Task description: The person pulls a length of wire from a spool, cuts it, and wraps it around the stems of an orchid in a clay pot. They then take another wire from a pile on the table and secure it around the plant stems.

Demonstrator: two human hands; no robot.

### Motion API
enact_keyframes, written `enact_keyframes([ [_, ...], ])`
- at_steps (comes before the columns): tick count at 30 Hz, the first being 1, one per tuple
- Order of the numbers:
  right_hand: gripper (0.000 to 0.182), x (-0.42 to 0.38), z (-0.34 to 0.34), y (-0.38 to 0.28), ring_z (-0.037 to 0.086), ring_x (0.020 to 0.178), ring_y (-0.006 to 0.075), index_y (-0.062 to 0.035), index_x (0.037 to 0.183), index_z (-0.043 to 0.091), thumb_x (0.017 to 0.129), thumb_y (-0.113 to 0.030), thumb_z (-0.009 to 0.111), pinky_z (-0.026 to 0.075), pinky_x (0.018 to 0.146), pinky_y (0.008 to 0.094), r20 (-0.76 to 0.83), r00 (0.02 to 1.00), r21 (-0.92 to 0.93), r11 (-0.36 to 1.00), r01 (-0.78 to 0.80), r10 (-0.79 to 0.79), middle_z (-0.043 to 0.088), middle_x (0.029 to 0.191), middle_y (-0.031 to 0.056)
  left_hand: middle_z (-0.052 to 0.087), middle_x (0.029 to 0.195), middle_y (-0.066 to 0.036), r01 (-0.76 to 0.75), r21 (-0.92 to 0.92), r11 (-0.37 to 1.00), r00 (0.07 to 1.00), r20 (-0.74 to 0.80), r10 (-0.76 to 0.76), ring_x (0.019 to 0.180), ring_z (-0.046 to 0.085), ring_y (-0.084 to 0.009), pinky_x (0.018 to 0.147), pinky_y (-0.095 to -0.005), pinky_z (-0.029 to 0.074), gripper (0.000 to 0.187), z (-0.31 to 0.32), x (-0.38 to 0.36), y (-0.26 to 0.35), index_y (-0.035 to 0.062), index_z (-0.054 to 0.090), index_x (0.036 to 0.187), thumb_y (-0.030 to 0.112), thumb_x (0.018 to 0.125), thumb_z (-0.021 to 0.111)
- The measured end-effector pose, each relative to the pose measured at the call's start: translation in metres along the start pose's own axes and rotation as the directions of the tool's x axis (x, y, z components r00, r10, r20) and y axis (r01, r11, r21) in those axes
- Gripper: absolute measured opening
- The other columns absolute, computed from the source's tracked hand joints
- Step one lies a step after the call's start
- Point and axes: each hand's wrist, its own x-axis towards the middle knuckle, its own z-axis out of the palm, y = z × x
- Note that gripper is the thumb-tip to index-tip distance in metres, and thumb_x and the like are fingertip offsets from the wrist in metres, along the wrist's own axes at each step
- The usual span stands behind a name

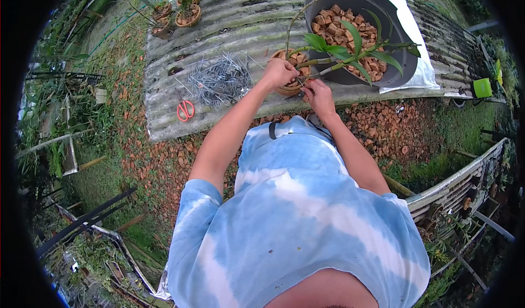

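Observation:
A clay pot (288, 91) filled with brown chunks stands near the front edge of the corrugated sheet. From it, a leafy plant (327, 59) with long stems leans right over a big dark tub. My left hand (280, 73) is closed at the pot's top, by the base of the stems. My right hand (319, 96) is closed in a pinch at the pot's right side, just below the leaning stems. What the fingertips of each hand grip is too small to make out.
The grey tub (403, 67) holds brown chunks (342, 26), with a white sack (416, 62) beside it. Left of my arm lie a heap of metal wires (221, 80) and orange-handled scissors (185, 111). Several small potted plants (188, 16) stand on the corrugated sheet (164, 97).

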Motion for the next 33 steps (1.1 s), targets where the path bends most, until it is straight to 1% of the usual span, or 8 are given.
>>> enact_keyframes([
  [2, 0.015, 0.001, 0.000, 0.000, 0.067, 0.088, 0.0405, 0.0013, 0.094, 0.072, 0.085, -0.008, 0.079, 0.054, 0.078, 0.0468, 0.011, 1.000, -0.011, 1.000, -0.004, 0.004, 0.068, 0.092, 0.0178, 0.075, 0.083, -0.017, -0.175, 0.319, 0.931, 0.979, -0.041, 0.198, 0.074, 0.073, -0.0331, 0.068, -0.0429, 0.058, 0.018, -0.002, -0.006, 0.004, -0.0010, 0.073, 0.088, 0.017, 0.090, 0.078],
  [5, 0.014, 0.001, 0.000, -0.002, 0.066, 0.089, 0.0407, 0.0009, 0.093, 0.071, 0.086, -0.009, 0.078, 0.054, 0.078, 0.0475, 0.025, 1.000, -0.028, 1.000, -0.011, 0.011, 0.066, 0.092, 0.0177, 0.074, 0.086, -0.017, -0.312, 0.620, 0.720, 0.877, -0.103, 0.469, 0.077, 0.073, -0.0336, 0.072, -0.0481, 0.058, 0.015, 0.006, -0.014, -0.002, 0.0023, 0.068, 0.096, 0.017, 0.093, 0.069],
  [8, 0.014, 0.002, 0.001, -0.001, 0.066, 0.089, 0.0410, 0.0004, 0.091, 0.070, 0.086, -0.010, 0.078, 0.054, 0.078, 0.0483, 0.027, 1.000, -0.042, 0.999, -0.004, 0.005, 0.065, 0.093, 0.0177, 0.072, 0.091, -0.016, -0.319, 0.720, 0.616, 0.822, -0.114, 0.558, 0.083, 0.072, -0.0352, 0.072, -0.0493, 0.057, 0.011, 0.012, -0.020, -0.008, 0.0030, 0.061, 0.097, 0.013, 0.093, 0.063],
  [11, 0.014, 0.001, 0.002, -0.002, 0.066, 0.089, 0.0411, -0.0001, 0.090, 0.069, 0.086, -0.011, 0.077, 0.054, 0.078, 0.0490, 0.030, 1.000, -0.056, 0.998, -0.006, 0.008, 0.065, 0.093, 0.0175, 0.068, 0.092, -0.014, -0.375, 0.792, 0.482, 0.677, -0.121, 0.726, 0.084, 0.073, -0.0333, 0.070, -0.0462, 0.058, 0.012, 0.017, -0.025, -0.015, 0.0047, 0.059, 0.097, 0.009, 0.086, 0.062],
  [14, 0.014, 0.003, 0.004, -0.002, 0.066, 0.089, 0.0412, -0.0004, 0.090, 0.069, 0.087, -0.012, 0.077, 0.054, 0.079, 0.0496, 0.026, 1.000, -0.059, 0.998, -0.003, 0.004, 0.064, 0.093, 0.0172, 0.062, 0.090, -0.010, -0.358, 0.822, 0.443, 0.638, -0.131, 0.759, 0.083, 0.071, -0.0283, 0.070, -0.0423, 0.056, 0.010, 0.020, -0.022, -0.028, 0.0082, 0.058, 0.093, 0.009, 0.084, 0.063],
  [23, 0.014, 0.002, 0.006, -0.003, 0.066, 0.091, 0.0408, -0.0018, 0.092, 0.068, 0.088, -0.013, 0.076, 0.054, 0.079, 0.0502, 0.034, 0.999, -0.094, 0.996, -0.008, 0.011, 0.064, 0.095, 0.0168, 0.064, 0.086, -0.009, -0.418, 0.778, 0.469, 0.581, -0.168, 0.797, 0.082, 0.069, -0.0283, 0.070, -0.0415, 0.055, 0.008, 0.017, -0.019, -0.035, 0.0095, 0.056, 0.090, 0.011, 0.086, 0.064],
  [29, 0.014, 0.000, 0.006, -0.002, 0.066, 0.091, 0.0409, -0.0017, 0.092, 0.068, 0.088, -0.012, 0.076, 0.054, 0.079, 0.0500, 0.033, 0.999, -0.085, 0.996, -0.013, 0.016, 0.065, 0.096, 0.0164, 0.074, 0.089, -0.012, -0.447, 0.497, 0.744, 0.751, -0.243, 0.614, 0.085, 0.072, -0.0316, 0.074, -0.0427, 0.058, 0.019, 0.006, -0.031, -0.019, 0.0044, 0.069, 0.104, 0.021, 0.094, 0.072],
  [33, 0.014, 0.001, 0.005, -0.003, 0.067, 0.089, 0.0401, -0.0003, 0.095, 0.071, 0.088, -0.011, 0.077, 0.054, 0.078, 0.0476, 0.017, 1.000, -0.085, 0.996, -0.010, 0.012, 0.067, 0.095, 0.0168, 0.078, 0.090, -0.014, -0.287, 0.286, 0.914, 0.933, -0.134, 0.335, 0.082, 0.075, -0.0269, 0.075, -0.0398, 0.058, 0.026, -0.009, -0.030, -0.006, 0.0035, 0.078, 0.110, 0.022, 0.093, 0.075],
])
